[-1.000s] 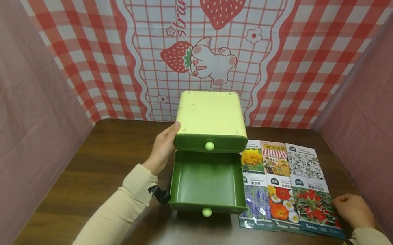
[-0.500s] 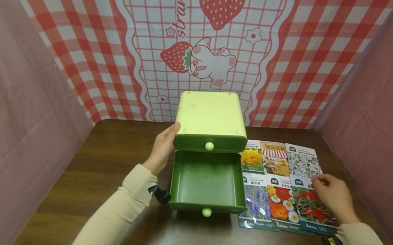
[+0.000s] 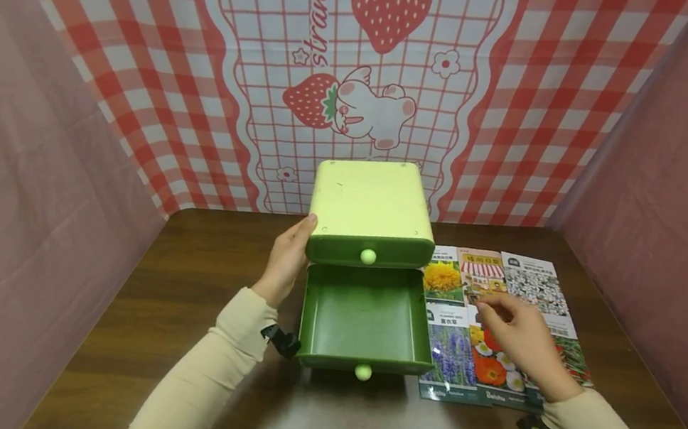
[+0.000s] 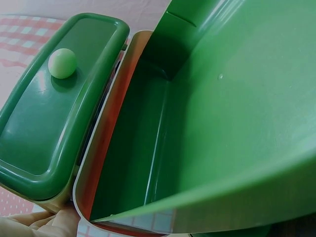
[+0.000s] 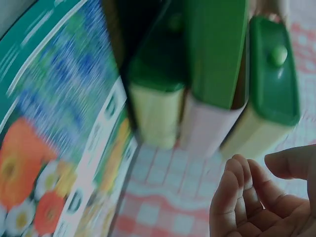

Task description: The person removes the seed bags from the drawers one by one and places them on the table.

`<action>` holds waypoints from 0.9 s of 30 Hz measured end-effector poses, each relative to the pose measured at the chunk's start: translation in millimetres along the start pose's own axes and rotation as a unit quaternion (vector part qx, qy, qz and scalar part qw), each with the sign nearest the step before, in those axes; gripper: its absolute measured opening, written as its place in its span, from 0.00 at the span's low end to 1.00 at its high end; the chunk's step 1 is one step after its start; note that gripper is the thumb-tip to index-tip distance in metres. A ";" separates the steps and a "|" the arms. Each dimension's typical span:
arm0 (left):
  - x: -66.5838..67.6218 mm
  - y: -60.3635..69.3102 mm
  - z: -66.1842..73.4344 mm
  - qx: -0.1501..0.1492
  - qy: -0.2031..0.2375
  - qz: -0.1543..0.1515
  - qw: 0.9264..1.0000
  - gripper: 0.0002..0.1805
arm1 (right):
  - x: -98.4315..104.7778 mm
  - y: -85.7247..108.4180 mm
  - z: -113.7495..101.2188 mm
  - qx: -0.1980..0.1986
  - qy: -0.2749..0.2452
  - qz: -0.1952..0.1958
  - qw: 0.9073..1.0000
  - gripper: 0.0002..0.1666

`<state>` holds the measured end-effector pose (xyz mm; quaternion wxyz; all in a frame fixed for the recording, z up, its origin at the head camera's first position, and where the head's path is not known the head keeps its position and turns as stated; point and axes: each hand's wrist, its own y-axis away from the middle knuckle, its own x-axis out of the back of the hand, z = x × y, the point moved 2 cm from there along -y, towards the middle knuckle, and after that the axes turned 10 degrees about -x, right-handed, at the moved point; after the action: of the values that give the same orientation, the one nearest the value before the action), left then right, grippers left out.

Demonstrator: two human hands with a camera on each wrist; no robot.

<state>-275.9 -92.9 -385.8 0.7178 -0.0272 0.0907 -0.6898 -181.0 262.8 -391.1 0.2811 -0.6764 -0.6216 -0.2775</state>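
A drawer cabinet (image 3: 372, 196) with a pale yellow top stands on the table. Its top green drawer (image 4: 44, 118) is closed, and below that a green drawer (image 3: 363, 317) is pulled out with nothing inside. My left hand (image 3: 287, 258) rests against the cabinet's left side, thumb at the top edge; its other fingers are mostly hidden in the head view. Over the seed packets, my right hand (image 3: 525, 337) hovers with loosely bent fingers and holds nothing. Under it lie a poppy packet (image 3: 492, 369) and a shop-picture packet (image 3: 480, 268).
More flower seed packets lie right of the cabinet: lavender (image 3: 451, 353), yellow flower (image 3: 441, 276), white flower (image 3: 535, 284) and a partly covered red flower one (image 3: 572, 350). A checked strawberry cloth (image 3: 518, 107) hangs behind the wooden table (image 3: 181, 280); pink cloth (image 3: 680, 155) walls both sides.
My right hand has moved left from the table's right side, across the red flower packet, to above the poppy packet. The left hand and the cabinet have stayed in place.
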 end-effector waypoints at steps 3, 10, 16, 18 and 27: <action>0.0 -0.4 -0.1 0.000 0.003 0.001 1.000 0.32 | -7.9 6.6 -16.1 0.020 -0.022 -0.012 0.999 0.16; 0.5 -1.4 -1.4 -0.001 0.009 0.001 1.000 0.33 | -29.3 23.4 -45.9 0.073 -0.048 -0.049 0.995 0.08; 1.0 -0.6 -0.8 -0.004 0.005 -0.004 1.000 0.33 | -44.7 38.3 -66.4 0.115 -0.057 -0.080 0.988 0.06; 0.9 0.1 -0.5 -0.004 0.005 -0.006 1.000 0.33 | -48.6 42.3 -70.7 0.125 -0.062 -0.098 0.985 0.06; 0.8 0.2 -1.2 -0.005 0.001 -0.005 1.000 0.33 | -68.2 59.6 -80.4 0.160 -0.081 -0.173 0.968 0.07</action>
<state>-275.9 -93.6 -387.0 0.7144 -0.0305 0.0944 -0.6927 -128.6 153.6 -387.3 0.2824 -0.5250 -0.7862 -0.1629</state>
